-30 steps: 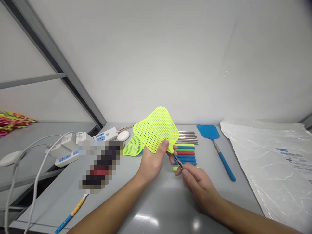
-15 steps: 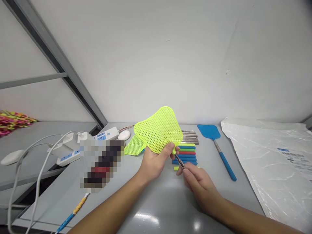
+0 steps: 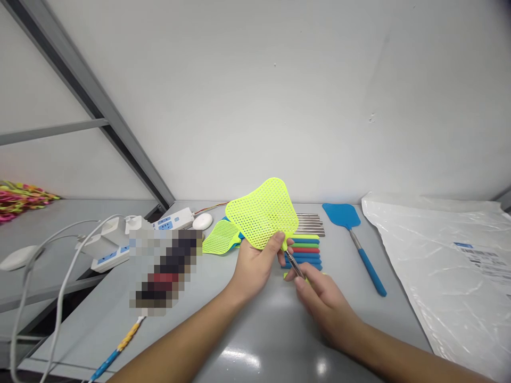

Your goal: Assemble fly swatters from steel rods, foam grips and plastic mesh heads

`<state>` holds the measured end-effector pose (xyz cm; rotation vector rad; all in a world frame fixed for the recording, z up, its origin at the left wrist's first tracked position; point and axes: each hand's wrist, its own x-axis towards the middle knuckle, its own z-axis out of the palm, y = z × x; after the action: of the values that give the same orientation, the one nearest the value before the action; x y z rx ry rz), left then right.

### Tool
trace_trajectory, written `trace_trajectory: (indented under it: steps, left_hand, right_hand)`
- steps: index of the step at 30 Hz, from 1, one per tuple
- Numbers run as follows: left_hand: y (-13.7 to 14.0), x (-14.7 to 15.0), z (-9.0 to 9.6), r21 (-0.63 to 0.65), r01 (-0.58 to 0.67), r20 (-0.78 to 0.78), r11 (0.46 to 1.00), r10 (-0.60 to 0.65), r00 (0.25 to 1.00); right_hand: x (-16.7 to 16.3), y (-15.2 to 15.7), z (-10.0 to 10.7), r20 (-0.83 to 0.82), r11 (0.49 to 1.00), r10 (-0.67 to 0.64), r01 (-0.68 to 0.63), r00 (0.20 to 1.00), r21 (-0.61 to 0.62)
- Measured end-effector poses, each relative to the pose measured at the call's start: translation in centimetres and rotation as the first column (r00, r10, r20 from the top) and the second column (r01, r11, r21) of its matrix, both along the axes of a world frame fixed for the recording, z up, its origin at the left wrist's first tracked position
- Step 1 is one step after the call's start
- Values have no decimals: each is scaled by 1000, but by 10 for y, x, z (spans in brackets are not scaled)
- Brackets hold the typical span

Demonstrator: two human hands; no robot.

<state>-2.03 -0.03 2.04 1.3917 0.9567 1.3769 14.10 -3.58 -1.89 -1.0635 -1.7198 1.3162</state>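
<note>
A yellow-green mesh fly swatter head (image 3: pixel 265 213) is tilted up above the table, its neck pinched between the thumb and fingers of my left hand (image 3: pixel 257 263). A silver metal rod (image 3: pixel 294 263) meets that neck and runs down to my right hand (image 3: pixel 321 295), whose thumb and fingers close round it. The rod's lower end is hidden in my right hand. Behind my hands lie several coloured handle grips (image 3: pixel 311 250) in blue, red and green, and beyond them several bare metal rods (image 3: pixel 313 223). More swatter heads (image 3: pixel 221 238) lie left of my left hand.
A blue fly swatter (image 3: pixel 371 271) with a metal shaft lies at the right, beside a white plastic bag (image 3: pixel 431 255). At the left are power strips (image 3: pixel 175 219), plugs, cables, a white round device (image 3: pixel 202 221) and a blurred-out object (image 3: pixel 167 274). A wall stands behind.
The swatter head has tilted slightly and shifted a little right and down. My right hand's fingers have shifted slightly on the rod, and more of the swatter heads behind shows.
</note>
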Motion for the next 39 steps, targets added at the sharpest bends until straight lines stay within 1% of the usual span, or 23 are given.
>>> trace_trajectory:
  steps: [1,3,6,8,12,15,18,20,23,25,34,39]
  left_hand:
    - [1,0,-1,-6,-18,-3,1000,18,1000]
    - [2,0,-2,-24,-57,20,998,58,998]
    - [7,-2,-1,-59,-126,116,990,132,984]
    - [12,-4,1,-80,-181,185,980,193,964]
    - [19,-9,1,-111,-251,252,962,271,929]
    - [21,-10,-1,-141,-246,276,959,277,920]
    - [19,-6,-3,-171,-218,298,961,262,918]
    - [16,-3,-3,-182,-205,306,962,254,918]
    - [11,3,-4,-199,-197,325,960,254,911]
    - [8,5,-5,-206,-193,334,959,254,908]
    - [7,9,-12,-169,-241,265,956,280,923]
    - [7,8,-13,-164,-204,243,965,240,940]
  right_hand:
    - [0,-1,1,11,1000,11,-11,1000,1]
    - [0,-3,2,32,999,30,-29,999,-36]
    - [1,-5,2,40,991,52,-46,998,-129]
    - [0,-4,2,23,984,68,-64,997,-164]
    - [-1,-3,0,-9,982,74,-74,997,-175]
    - [-1,-3,-2,12,987,59,-57,998,-152]
    - [-1,-4,-3,73,993,49,-41,996,-112]
    - [-1,-5,-3,108,999,35,-30,993,-45]
    - [-1,-5,-3,119,997,25,-33,993,68]
    - [0,-5,-3,110,994,25,-37,994,106]
    - [-2,-5,-5,140,987,13,-35,990,157]
    - [-2,-4,-5,129,988,10,-30,992,154]
